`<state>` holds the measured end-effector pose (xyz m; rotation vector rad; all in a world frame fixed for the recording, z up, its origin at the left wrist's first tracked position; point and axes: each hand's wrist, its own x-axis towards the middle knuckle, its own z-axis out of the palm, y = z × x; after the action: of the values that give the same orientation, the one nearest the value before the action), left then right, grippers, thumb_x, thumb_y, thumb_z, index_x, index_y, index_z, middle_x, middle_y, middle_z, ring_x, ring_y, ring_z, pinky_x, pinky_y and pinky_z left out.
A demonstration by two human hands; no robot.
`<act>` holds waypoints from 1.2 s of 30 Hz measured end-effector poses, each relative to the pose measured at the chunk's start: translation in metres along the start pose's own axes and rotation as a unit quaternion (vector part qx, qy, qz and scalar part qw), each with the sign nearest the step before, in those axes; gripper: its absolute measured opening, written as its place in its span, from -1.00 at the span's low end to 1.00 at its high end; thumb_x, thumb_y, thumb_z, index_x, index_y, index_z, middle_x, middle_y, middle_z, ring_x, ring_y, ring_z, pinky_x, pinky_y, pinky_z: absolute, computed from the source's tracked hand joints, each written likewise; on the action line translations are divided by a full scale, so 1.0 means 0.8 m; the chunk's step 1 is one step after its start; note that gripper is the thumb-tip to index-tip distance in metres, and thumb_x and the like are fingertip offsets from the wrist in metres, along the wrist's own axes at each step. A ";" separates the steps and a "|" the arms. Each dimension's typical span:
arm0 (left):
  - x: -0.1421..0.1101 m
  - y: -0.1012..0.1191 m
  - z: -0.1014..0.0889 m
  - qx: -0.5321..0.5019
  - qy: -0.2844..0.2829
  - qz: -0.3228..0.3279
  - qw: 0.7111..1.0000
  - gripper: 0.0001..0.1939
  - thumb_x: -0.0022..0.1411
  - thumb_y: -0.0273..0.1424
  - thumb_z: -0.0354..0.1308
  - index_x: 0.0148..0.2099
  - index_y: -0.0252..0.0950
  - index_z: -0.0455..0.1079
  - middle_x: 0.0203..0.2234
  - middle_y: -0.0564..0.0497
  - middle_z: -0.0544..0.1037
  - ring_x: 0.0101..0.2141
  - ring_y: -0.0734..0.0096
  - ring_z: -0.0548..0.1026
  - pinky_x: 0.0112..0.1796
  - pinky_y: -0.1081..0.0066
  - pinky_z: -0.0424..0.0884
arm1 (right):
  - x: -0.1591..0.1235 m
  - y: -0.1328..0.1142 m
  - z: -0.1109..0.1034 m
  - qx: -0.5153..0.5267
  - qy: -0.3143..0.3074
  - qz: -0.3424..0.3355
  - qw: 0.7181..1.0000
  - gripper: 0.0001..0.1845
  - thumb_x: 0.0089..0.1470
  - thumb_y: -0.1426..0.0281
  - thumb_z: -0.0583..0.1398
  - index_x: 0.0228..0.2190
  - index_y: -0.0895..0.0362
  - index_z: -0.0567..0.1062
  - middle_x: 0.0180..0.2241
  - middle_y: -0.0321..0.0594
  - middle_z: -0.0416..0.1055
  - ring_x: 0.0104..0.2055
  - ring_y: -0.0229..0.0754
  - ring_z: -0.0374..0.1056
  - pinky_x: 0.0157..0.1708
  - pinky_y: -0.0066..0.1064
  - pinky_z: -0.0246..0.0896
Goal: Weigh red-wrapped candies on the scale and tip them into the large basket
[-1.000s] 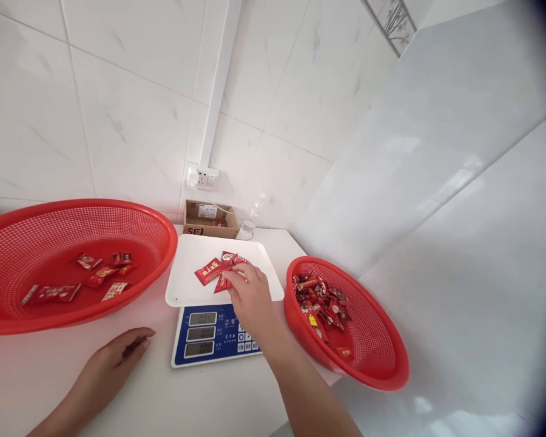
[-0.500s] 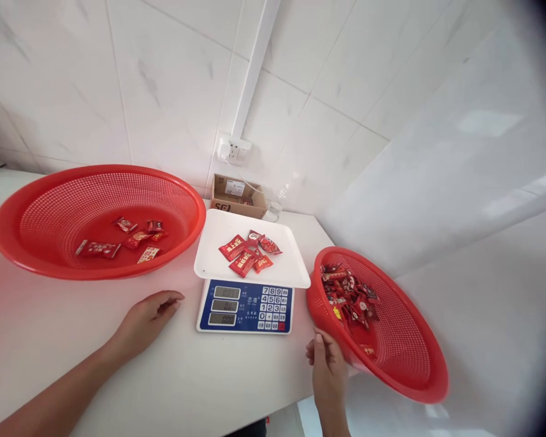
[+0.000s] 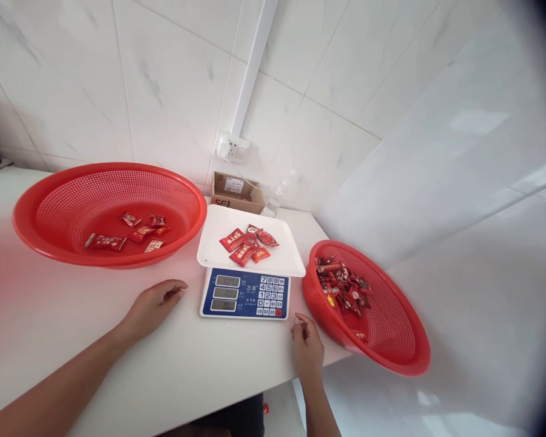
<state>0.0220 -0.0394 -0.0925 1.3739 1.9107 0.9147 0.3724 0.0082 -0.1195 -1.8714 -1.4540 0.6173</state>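
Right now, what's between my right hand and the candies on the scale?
The head view shows a sliver of table, the keypad and tray edge between your right hand and the candies.

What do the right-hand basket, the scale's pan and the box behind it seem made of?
Right-hand basket: likely semi-gloss red plastic, given its moulded rim and perforated wall.
Scale's pan: probably smooth white plastic, from its rounded corners and soft sheen; coated metal remains possible.
Box: matte brown, apparently cardboard, by its flat printed wall.
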 end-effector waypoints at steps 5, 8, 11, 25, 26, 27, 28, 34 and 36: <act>-0.001 -0.002 -0.001 -0.001 0.003 0.006 1.000 -0.62 0.10 -0.10 -0.03 -0.18 -0.17 0.45 -0.26 0.03 0.59 -0.27 0.28 0.53 -0.22 0.40 0.45 | -0.004 -0.002 -0.001 -0.001 -0.004 0.004 1.000 -0.53 0.04 0.06 -0.01 -0.17 0.09 0.43 -0.27 -0.12 0.51 -0.25 -0.06 0.42 -0.23 -0.29 0.28; 0.000 -0.005 0.001 -0.001 0.007 0.005 1.000 -0.62 0.11 -0.09 -0.03 -0.19 -0.17 0.45 -0.27 0.04 0.59 -0.27 0.29 0.53 -0.24 0.41 0.46 | 0.000 -0.002 -0.001 0.004 -0.011 0.008 1.000 -0.54 0.02 0.05 0.00 -0.19 0.06 0.43 -0.27 -0.14 0.52 -0.26 -0.05 0.43 -0.25 -0.28 0.30; 0.001 -0.007 0.003 -0.003 0.010 0.005 1.000 -0.62 0.11 -0.08 -0.03 -0.19 -0.17 0.45 -0.27 0.04 0.59 -0.26 0.30 0.54 -0.24 0.42 0.46 | 0.007 0.002 -0.001 -0.009 -0.020 0.013 1.000 -0.54 -0.01 0.04 0.00 -0.20 0.04 0.43 -0.28 -0.16 0.52 -0.26 -0.04 0.44 -0.24 -0.26 0.31; 0.004 -0.011 0.006 0.004 0.034 0.000 0.999 -0.68 0.12 -0.11 0.00 -0.22 -0.13 0.47 -0.25 0.07 0.60 -0.24 0.29 0.55 -0.24 0.45 0.48 | 0.049 -0.120 0.001 0.088 0.002 -0.193 0.977 -0.49 0.12 0.06 0.01 -0.08 0.15 0.42 -0.01 0.01 0.40 0.04 -0.03 0.30 0.00 -0.21 0.23; 0.004 -0.011 0.006 0.005 0.035 0.002 0.999 -0.68 0.12 -0.11 0.00 -0.22 -0.13 0.47 -0.25 0.07 0.60 -0.24 0.29 0.55 -0.24 0.45 0.48 | 0.063 -0.140 0.006 0.066 -0.020 -0.226 0.972 -0.47 0.15 0.08 -0.01 0.00 0.14 0.38 0.06 -0.01 0.34 0.11 -0.04 0.24 0.07 -0.18 0.16; 0.003 -0.011 0.005 0.005 0.035 0.003 0.999 -0.68 0.12 -0.11 0.00 -0.22 -0.13 0.47 -0.25 0.07 0.60 -0.24 0.29 0.55 -0.23 0.45 0.48 | 0.078 -0.157 0.013 0.041 -0.044 -0.253 0.966 -0.45 0.17 0.09 -0.03 0.07 0.13 0.32 0.13 -0.03 0.27 0.18 -0.04 0.15 0.14 -0.13 0.06; 0.003 -0.011 0.006 0.004 0.036 0.004 0.999 -0.68 0.11 -0.11 0.00 -0.22 -0.13 0.47 -0.25 0.07 0.60 -0.24 0.29 0.55 -0.23 0.45 0.48 | 0.094 -0.171 0.021 0.019 -0.058 -0.266 0.962 -0.43 0.18 0.11 -0.05 0.12 0.14 0.27 0.18 -0.05 0.21 0.24 -0.03 0.05 0.20 -0.08 -0.05; 0.001 -0.008 0.006 0.000 0.038 0.003 0.999 -0.67 0.13 -0.13 -0.02 -0.21 -0.15 0.47 -0.25 0.06 0.60 -0.24 0.29 0.55 -0.23 0.44 0.49 | 0.142 -0.201 0.043 -0.081 -0.151 -0.229 0.958 -0.40 0.19 0.11 -0.07 0.18 0.11 0.21 0.18 -0.09 0.22 0.31 0.11 -0.14 0.21 0.20 -0.39; -0.001 -0.008 0.006 -0.001 0.039 0.002 0.999 -0.68 0.13 -0.14 -0.02 -0.21 -0.14 0.47 -0.25 0.06 0.60 -0.24 0.29 0.55 -0.22 0.42 0.49 | 0.134 -0.194 0.035 -0.045 -0.154 -0.242 0.957 -0.38 0.18 0.08 -0.06 0.17 0.13 0.23 0.18 -0.08 0.22 0.30 0.04 -0.08 0.23 0.10 -0.27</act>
<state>0.0227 -0.0405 -0.1006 1.3604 1.9654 0.9845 0.2812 0.1399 -0.0167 -1.4365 -2.0854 0.6234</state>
